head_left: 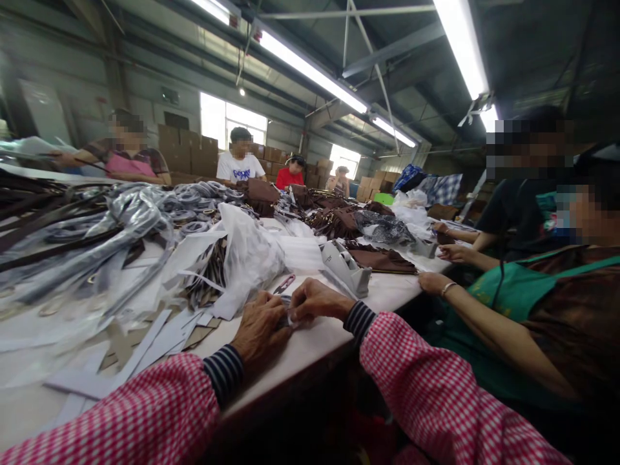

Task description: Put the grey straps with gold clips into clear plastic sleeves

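Observation:
Near the table's front edge, my left hand (pixel 263 328) and my right hand (pixel 317 301) meet with fingers closed around a small greyish wrapped piece (pixel 287 303), mostly hidden by the fingers. Just beyond them lies a pair of pink-handled snips (pixel 285 284). A grey tape dispenser (pixel 346 268) stands behind my right hand. To the left of it, a translucent plastic bag (pixel 249 258) spreads beside a bundle of dark strips (pixel 207 274). White and tan paper strips (pixel 145 345) lie left of my left hand.
Plastic-wrapped grey straps (pixel 138 213) cover the table's left side. Brown fabric pieces (pixel 382 258) lie beyond the dispenser. A person in a green apron (pixel 504 297) sits close on the right, arms reaching to the table edge. More people sit across the table.

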`<state>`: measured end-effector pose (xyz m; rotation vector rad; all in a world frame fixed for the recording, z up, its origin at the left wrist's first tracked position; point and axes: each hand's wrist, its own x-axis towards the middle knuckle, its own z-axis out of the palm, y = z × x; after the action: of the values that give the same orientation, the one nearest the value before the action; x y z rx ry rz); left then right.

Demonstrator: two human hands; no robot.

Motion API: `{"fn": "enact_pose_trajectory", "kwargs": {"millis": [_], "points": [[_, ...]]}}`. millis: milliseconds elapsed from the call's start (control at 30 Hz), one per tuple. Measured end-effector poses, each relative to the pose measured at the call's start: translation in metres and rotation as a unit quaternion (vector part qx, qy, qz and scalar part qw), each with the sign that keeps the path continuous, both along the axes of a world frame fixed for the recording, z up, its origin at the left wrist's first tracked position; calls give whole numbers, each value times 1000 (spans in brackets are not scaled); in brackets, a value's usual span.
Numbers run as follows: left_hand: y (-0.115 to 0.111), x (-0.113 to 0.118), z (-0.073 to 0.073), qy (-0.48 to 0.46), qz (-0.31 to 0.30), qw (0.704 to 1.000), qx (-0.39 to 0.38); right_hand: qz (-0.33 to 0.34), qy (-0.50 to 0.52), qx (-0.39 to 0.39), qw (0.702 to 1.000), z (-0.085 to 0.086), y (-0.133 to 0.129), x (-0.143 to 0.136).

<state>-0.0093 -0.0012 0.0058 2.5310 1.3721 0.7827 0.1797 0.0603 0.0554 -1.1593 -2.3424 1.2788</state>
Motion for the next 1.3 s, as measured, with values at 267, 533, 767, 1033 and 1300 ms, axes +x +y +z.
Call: {"fn": "enact_pose_trajectory", "kwargs": {"millis": [267, 533, 767, 1033, 1300], "points": [[17, -12, -10, -19, -92, 996, 6, 156, -140, 153, 966, 24, 15, -17], [12, -6, -7, -47, -88, 995, 14, 175, -207, 304, 913, 27, 0, -10], [13, -5, -4, -78, -103, 992, -2, 195, -256, 343, 883, 31, 1, -19], [12, -4, -9, 13, -71, 996, 45, 207, -282, 508, 787, 6, -23, -3], [9, 4, -5, 88, -4, 994, 58, 116, -223, 536, 806, -22, -34, 12]]}}
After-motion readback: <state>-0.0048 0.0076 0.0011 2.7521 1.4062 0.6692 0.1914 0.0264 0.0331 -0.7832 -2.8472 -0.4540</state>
